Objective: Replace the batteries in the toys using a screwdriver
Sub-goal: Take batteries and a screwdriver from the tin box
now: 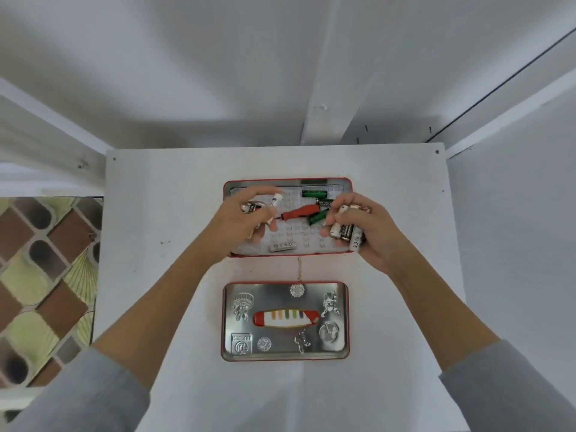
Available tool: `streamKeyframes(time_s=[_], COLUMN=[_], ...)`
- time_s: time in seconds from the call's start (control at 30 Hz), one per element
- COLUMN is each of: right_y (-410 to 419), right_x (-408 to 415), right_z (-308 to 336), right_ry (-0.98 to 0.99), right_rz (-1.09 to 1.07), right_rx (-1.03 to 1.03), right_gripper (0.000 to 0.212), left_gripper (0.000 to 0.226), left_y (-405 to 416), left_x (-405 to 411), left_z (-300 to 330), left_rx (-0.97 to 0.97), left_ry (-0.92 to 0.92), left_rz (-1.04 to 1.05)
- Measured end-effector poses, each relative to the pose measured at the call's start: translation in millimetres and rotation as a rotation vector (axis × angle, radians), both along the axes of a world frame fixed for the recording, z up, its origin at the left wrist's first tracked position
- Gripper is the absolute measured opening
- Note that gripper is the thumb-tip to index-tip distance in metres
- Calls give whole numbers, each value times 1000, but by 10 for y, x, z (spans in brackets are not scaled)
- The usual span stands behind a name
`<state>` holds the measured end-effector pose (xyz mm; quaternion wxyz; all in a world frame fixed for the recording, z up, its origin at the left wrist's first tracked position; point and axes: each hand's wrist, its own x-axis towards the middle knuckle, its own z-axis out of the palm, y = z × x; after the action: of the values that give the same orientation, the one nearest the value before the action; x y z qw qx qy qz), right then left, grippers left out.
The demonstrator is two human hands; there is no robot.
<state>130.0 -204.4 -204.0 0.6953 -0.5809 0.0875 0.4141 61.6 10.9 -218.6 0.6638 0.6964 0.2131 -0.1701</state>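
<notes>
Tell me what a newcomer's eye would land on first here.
Both hands work over the open red-rimmed tin at the middle of the white table: the right hand grips a bundle of batteries, and the left hand holds a few more. Between them, inside the tin, lies a red-handled screwdriver beside loose green batteries. Nearer the person sits the tin's embossed silver lid, face down, with a striped window.

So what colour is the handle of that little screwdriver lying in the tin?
Red, seen in the head view: the screwdriver lies among batteries.
</notes>
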Motion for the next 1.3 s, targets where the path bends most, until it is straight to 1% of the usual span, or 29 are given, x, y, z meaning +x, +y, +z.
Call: streamKeyframes(time_s=[0.03, 0.1, 0.2, 0.3, 0.33, 0.43, 0.5, 0.57, 0.63, 0.67, 0.73, 0.83, 0.87, 0.9, 0.97, 1.0, 1.1, 1.2, 1.3], right_y=[69, 221, 441, 577, 611, 678, 712, 715, 657, 608, 463, 178, 87, 5, -137, -175, -304, -393, -427], right_x=[17, 56, 100, 89, 76, 47, 30, 18, 23, 32, 57, 94, 117, 145, 189, 202, 207, 153, 79], right_z=[-7, -43, -187, -405, -442, -489, -502, -536, -551, -522, -396, -125, -50, -1, 58, 78, 106, 92, 83], right_ry=[-85, -247, -505, -778, -840, -983, -1053, -1076, -1014, -943, -736, -403, -330, -270, -178, -150, -75, -47, 29], right_rz=[95, 300, 636, 977, 1056, 1174, 1233, 1268, 1211, 1118, 835, 349, 213, 112, 10, -14, -70, -117, -172], right_rx=[-77, -239, -439, -631, -671, -752, -794, -818, -806, -779, -683, -426, -321, -218, -55, 2, 129, 155, 197], right_gripper=[22, 19, 12, 11, 11, 15, 13, 14, 14, 12, 5, 9, 11, 19, 37, 41, 38, 30, 25], left_gripper=[30, 32, 27, 12, 14, 11, 15, 14, 19, 21, 21, 22, 22, 20, 19, 21, 28, 25, 25], left_y=[69, 183, 274, 295, 297, 284, 288, 282, 257, 231, 157, -41, -114, -187, -334, -393, -576, -681, -720], left_x=[-38, -103, -182, -228, -240, -251, -245, -225, -177, -148, -77, 50, 90, 130, 197, 222, 308, 363, 390], left_z=[26, 30, 25, 35, 38, 28, 17, 23, 32, 29, -6, -61, -89, -133, -246, -306, -452, -491, -503], left_rx=[-36, -122, -289, -436, -462, -515, -519, -488, -434, -382, -248, -37, 5, 33, 103, 164, 437, 708, 856], left_ry=[-8, -13, -1, 7, 12, 25, 43, 33, 21, 21, 28, 75, 85, 88, 81, 72, 9, -69, -106], left_rz=[31, 106, 241, 346, 379, 454, 480, 457, 408, 380, 300, 102, 42, -11, -108, -150, -272, -379, -414])
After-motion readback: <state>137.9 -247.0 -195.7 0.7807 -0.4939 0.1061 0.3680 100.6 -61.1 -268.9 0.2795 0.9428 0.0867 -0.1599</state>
